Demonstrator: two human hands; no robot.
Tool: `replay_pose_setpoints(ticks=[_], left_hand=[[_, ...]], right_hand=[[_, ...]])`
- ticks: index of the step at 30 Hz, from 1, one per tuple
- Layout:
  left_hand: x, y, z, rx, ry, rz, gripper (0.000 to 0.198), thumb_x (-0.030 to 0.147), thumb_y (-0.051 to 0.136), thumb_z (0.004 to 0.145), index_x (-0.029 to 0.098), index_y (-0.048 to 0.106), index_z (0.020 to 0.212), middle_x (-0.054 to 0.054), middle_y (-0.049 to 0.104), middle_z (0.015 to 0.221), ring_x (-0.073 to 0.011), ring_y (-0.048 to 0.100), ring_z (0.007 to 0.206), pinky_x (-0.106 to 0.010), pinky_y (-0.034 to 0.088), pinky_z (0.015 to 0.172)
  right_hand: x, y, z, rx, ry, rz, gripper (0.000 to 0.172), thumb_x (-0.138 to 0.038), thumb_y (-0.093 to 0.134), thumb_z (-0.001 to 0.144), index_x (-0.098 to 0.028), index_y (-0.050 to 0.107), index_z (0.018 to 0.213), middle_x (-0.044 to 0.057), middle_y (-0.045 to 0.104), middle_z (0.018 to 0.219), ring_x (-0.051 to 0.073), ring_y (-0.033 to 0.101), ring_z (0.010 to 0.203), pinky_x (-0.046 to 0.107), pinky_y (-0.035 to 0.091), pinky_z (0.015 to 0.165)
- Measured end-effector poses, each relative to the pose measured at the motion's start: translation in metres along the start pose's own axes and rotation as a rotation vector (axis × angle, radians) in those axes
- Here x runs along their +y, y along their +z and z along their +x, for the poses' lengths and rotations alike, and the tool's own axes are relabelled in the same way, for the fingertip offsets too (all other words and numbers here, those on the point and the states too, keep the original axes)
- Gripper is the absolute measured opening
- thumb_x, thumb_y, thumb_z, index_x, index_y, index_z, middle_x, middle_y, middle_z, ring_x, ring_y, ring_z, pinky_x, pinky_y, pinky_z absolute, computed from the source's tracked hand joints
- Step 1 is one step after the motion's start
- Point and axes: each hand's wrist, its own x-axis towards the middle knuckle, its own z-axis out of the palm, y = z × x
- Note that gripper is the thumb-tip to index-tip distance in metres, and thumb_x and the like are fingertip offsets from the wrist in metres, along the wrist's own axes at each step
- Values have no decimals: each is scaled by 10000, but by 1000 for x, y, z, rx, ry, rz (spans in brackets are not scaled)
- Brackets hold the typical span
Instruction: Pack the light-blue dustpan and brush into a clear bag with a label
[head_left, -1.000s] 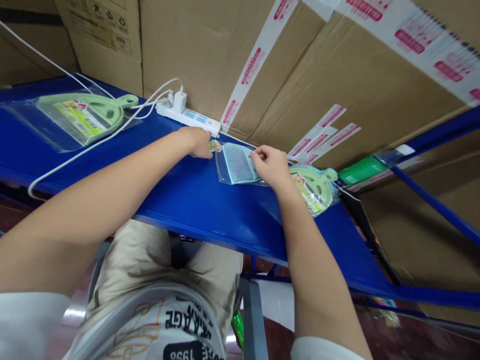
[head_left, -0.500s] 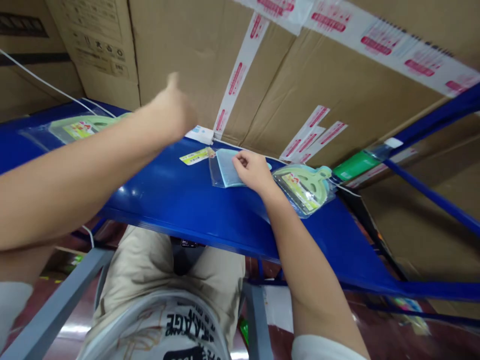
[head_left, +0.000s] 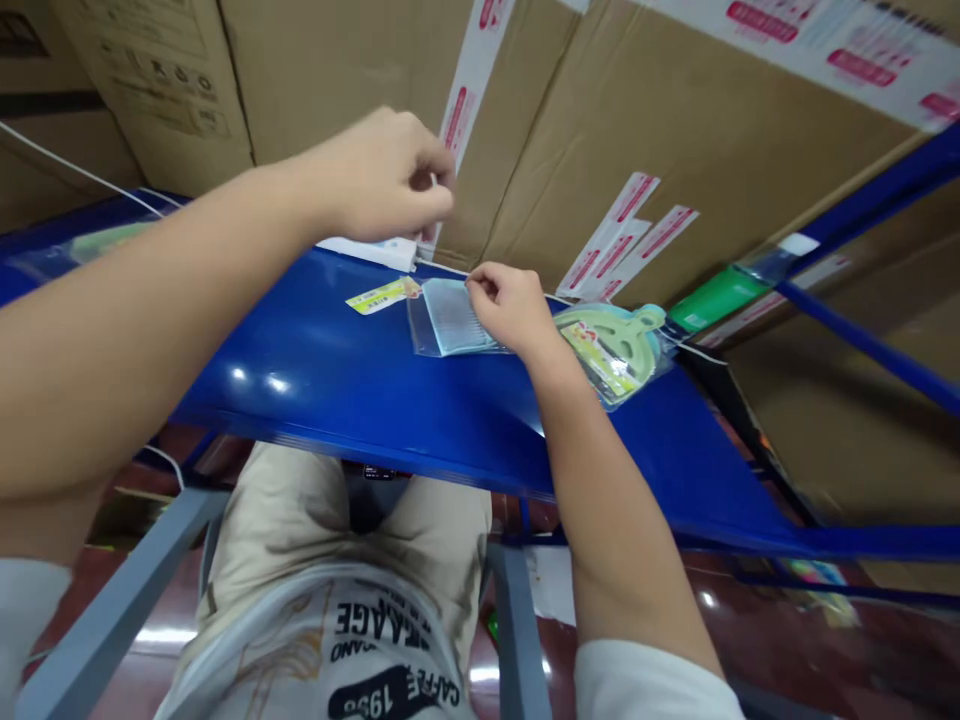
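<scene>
A pale blue brush in a clear plastic bag (head_left: 448, 318) lies on the blue shelf (head_left: 360, 385). My right hand (head_left: 504, 306) rests on its right edge, fingers pinching the bag. A yellow-green paper label (head_left: 377, 295) lies loose just left of the bag. My left hand (head_left: 379, 180) is raised above the shelf near the white tape (head_left: 469, 75) on the cardboard box, fingers curled shut; whether it pinches anything is unclear. A green dustpan in a bag (head_left: 615, 347) lies right of my right hand.
Large taped cardboard boxes (head_left: 675, 150) form a wall behind the shelf. A white power strip (head_left: 371, 252) sits at the shelf's back edge, partly hidden by my left hand. Another bagged green dustpan (head_left: 97, 245) lies far left. A green packet (head_left: 712, 300) sits at the right.
My left hand left the label on the shelf, rose and closed up near the box tape. My right hand stayed on the bagged brush. The view tilted.
</scene>
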Motion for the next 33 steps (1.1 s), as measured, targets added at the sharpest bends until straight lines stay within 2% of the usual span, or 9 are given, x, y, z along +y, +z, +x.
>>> replay_pose_setpoints(ticks=[2, 3, 4, 6, 8, 11, 17, 26, 33], left_hand=[[-2, 15, 11, 79, 14, 154, 383, 290, 521, 934, 90, 821, 1064, -169, 811, 1061, -368, 753, 1118, -500, 563, 1007], [-7, 25, 15, 86, 3, 291, 398, 308, 540, 938, 82, 816, 1115, -215, 807, 1125, -415, 736, 1170, -523, 563, 1000], [-14, 38, 18, 64, -87, 356, 448, 324, 524, 962, 53, 793, 1196, -264, 777, 1242, -440, 705, 1248, -530, 552, 1030], [-32, 62, 18, -103, -222, 342, 525, 392, 522, 999, 29, 733, 1315, -279, 736, 1351, -412, 691, 1272, -483, 550, 1045], [-46, 81, 14, -247, -230, 255, 685, 587, 484, 1034, 68, 661, 1443, -223, 716, 1423, -373, 664, 1300, -438, 529, 1086], [-52, 96, 10, -290, -276, 284, 700, 565, 527, 1023, 130, 563, 1570, -180, 660, 1526, -369, 607, 1397, -425, 480, 1154], [-43, 96, 13, -276, -319, 289, 687, 448, 568, 982, 151, 528, 1601, -189, 629, 1569, -360, 593, 1451, -392, 459, 1175], [-70, 90, 16, -260, -388, 243, 659, 403, 672, 884, 199, 646, 1510, -146, 753, 1403, -348, 696, 1310, -359, 515, 1073], [-70, 89, 17, -266, -349, 269, 709, 341, 663, 842, 211, 621, 1538, -125, 793, 1322, -333, 721, 1243, -350, 538, 1015]], right_hand=[[4, -1, -2, 7, 35, -13, 196, -234, 545, 919, -199, 732, 872, 58, 734, 807, 214, 645, 777, 348, 478, 792], [5, -1, -2, -2, 60, -20, 192, -225, 543, 916, -200, 720, 847, 57, 733, 800, 212, 643, 767, 346, 475, 783], [7, 0, -3, -19, 86, -27, 187, -223, 547, 914, -202, 708, 823, 57, 731, 792, 212, 643, 759, 346, 472, 774], [10, 3, -5, -58, 135, -36, 181, -245, 571, 918, -208, 692, 789, 61, 728, 779, 219, 645, 759, 349, 470, 764], [12, 6, -6, -76, 163, -38, 183, -285, 604, 925, -213, 690, 780, 69, 729, 786, 232, 652, 776, 358, 476, 768], [12, 11, -7, -60, 169, -37, 188, -322, 627, 934, -219, 695, 792, 79, 734, 814, 240, 655, 788, 373, 489, 777], [5, 14, -9, -46, 163, -15, 177, -309, 622, 914, -220, 707, 788, 66, 735, 792, 230, 648, 759, 368, 503, 764], [1, 12, -9, -84, 220, -8, 149, -266, 641, 894, -204, 693, 769, 54, 724, 772, 209, 632, 717, 351, 481, 755], [7, 14, -9, -86, 189, -2, 161, -301, 618, 894, -213, 712, 796, 59, 726, 773, 224, 646, 730, 369, 497, 765]])
